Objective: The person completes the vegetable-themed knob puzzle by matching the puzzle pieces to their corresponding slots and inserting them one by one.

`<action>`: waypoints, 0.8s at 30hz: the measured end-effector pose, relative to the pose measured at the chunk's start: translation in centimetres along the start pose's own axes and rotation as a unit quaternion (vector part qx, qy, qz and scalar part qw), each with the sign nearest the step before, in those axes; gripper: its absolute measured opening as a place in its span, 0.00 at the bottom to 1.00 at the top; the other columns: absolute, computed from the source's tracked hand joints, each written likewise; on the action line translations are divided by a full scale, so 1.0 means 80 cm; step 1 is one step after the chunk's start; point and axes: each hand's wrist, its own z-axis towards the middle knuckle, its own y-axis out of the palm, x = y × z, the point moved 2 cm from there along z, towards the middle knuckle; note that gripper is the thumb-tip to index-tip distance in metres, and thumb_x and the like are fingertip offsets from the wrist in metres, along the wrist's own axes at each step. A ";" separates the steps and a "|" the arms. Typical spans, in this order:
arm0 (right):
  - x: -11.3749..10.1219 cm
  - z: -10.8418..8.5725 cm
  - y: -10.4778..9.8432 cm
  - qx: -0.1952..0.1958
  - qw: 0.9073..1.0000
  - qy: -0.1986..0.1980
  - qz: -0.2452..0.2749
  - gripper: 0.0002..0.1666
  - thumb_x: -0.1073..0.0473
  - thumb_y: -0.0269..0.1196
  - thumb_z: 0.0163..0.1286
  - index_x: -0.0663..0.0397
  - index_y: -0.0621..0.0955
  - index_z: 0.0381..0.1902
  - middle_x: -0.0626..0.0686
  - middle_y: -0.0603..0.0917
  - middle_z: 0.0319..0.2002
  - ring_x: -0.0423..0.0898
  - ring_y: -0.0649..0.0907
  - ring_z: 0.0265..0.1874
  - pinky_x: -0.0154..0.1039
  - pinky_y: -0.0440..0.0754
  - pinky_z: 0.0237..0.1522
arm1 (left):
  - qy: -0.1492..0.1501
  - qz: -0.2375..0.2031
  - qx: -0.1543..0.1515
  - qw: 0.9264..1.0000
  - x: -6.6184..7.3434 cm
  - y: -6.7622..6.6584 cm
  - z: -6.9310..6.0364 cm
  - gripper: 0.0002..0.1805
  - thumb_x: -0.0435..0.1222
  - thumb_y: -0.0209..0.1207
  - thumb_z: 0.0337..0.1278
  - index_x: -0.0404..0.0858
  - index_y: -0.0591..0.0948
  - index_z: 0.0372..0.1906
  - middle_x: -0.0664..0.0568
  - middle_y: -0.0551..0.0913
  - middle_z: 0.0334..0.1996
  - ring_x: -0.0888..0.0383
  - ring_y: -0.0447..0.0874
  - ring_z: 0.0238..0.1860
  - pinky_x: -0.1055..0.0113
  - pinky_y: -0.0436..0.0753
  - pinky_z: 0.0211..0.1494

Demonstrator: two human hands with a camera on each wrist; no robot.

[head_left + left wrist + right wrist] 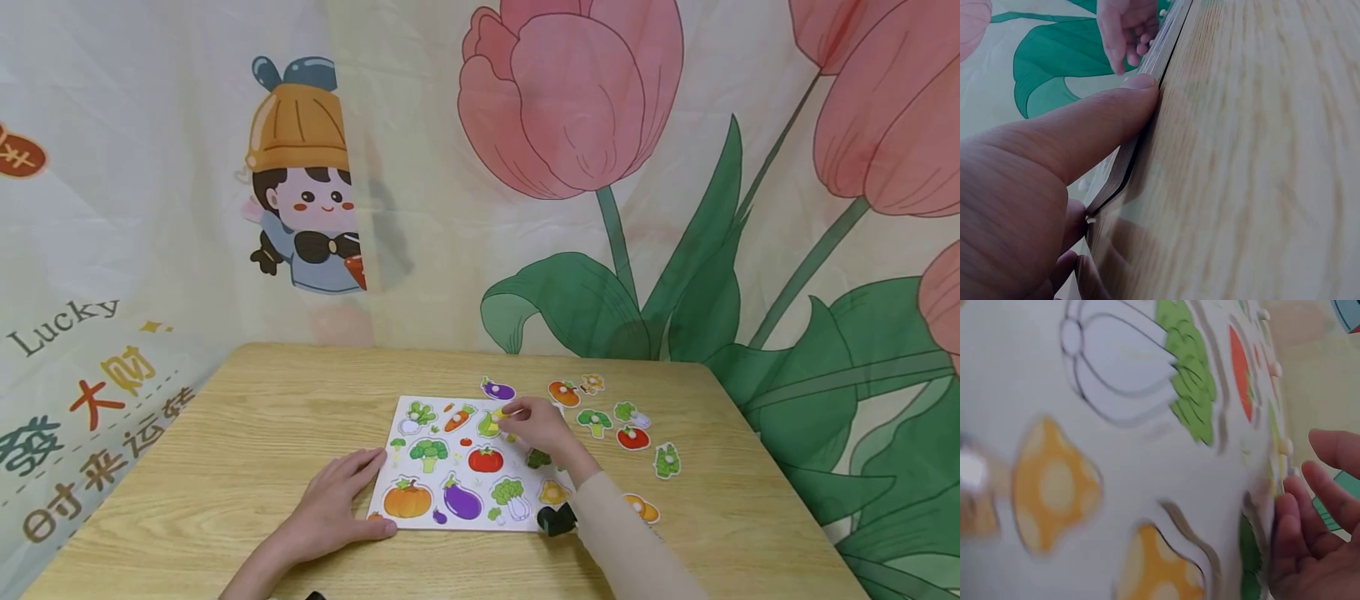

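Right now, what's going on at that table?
A person is working on a vegetable puzzle board. The left hand rests against its near left corner, while the right hand is at the corn piece, thumb and fingers parted. A carrot piece also sits in the board's far row. Loose pieces, including a tomato and an eggplant, lie on the table around it.

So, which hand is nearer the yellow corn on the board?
Right. The right hand has its fingertips close by the corn; the left hand is farther off, at the board's near left corner.
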 end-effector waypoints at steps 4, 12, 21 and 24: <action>-0.003 -0.006 -0.020 -0.041 0.998 -0.035 -0.024 0.16 0.51 0.71 0.73 0.49 0.88 0.55 0.49 0.85 0.45 0.48 0.82 0.45 0.40 0.82 0.45 | 0.000 0.000 0.001 1.000 0.000 0.000 -0.001 0.59 0.66 0.75 0.48 0.37 0.71 0.79 0.44 0.70 0.78 0.35 0.62 0.77 0.29 0.58 0.74; -0.020 -0.040 -0.075 -0.081 0.988 -0.116 -0.062 0.16 0.54 0.70 0.74 0.52 0.88 0.55 0.47 0.86 0.45 0.49 0.83 0.45 0.40 0.84 0.48 | -0.002 0.005 0.001 1.000 0.001 -0.003 -0.002 0.59 0.67 0.74 0.48 0.36 0.71 0.79 0.45 0.70 0.78 0.35 0.62 0.78 0.29 0.58 0.75; 0.008 -0.085 -0.139 -0.077 0.975 -0.177 -0.105 0.11 0.56 0.71 0.73 0.50 0.89 0.51 0.46 0.86 0.43 0.46 0.84 0.41 0.36 0.86 0.44 | 0.000 0.001 0.004 1.000 -0.001 -0.003 -0.003 0.59 0.66 0.74 0.48 0.36 0.71 0.79 0.44 0.70 0.78 0.35 0.61 0.78 0.29 0.58 0.74; 0.027 -0.101 -0.156 -0.083 0.972 -0.183 -0.118 0.10 0.57 0.71 0.74 0.51 0.89 0.50 0.46 0.87 0.43 0.44 0.84 0.40 0.36 0.87 0.43 | 0.001 0.002 0.003 1.000 -0.001 -0.002 -0.003 0.59 0.66 0.74 0.48 0.37 0.70 0.80 0.45 0.70 0.78 0.36 0.61 0.78 0.30 0.58 0.75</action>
